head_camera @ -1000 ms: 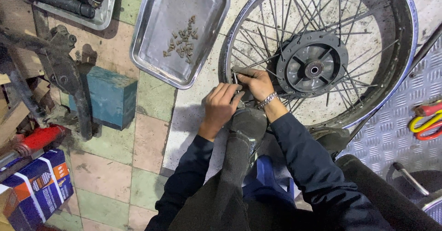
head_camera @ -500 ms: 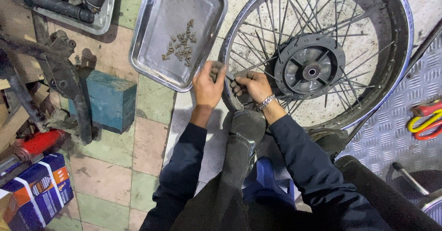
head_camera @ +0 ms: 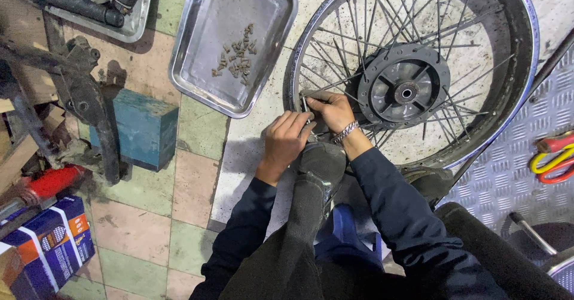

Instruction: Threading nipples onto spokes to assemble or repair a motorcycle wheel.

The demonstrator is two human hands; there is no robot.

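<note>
Spoked wheel [head_camera: 412,66]: lies flat on the pale floor, hub [head_camera: 405,92] at centre, rim near the person's knee.
Left hand [head_camera: 286,139]: at the rim's near edge, fingers curled; what they pinch cannot be told.
Right hand [head_camera: 330,110]: inside the rim among the spokes, fingers closed on a small metal tool [head_camera: 305,104]; bracelet on the wrist.
Steel tray [head_camera: 206,81]: just left of the wheel, holding a cluster of spoke nipples [head_camera: 234,59].
Teal block [head_camera: 143,129]: well left of the hands.
</note>
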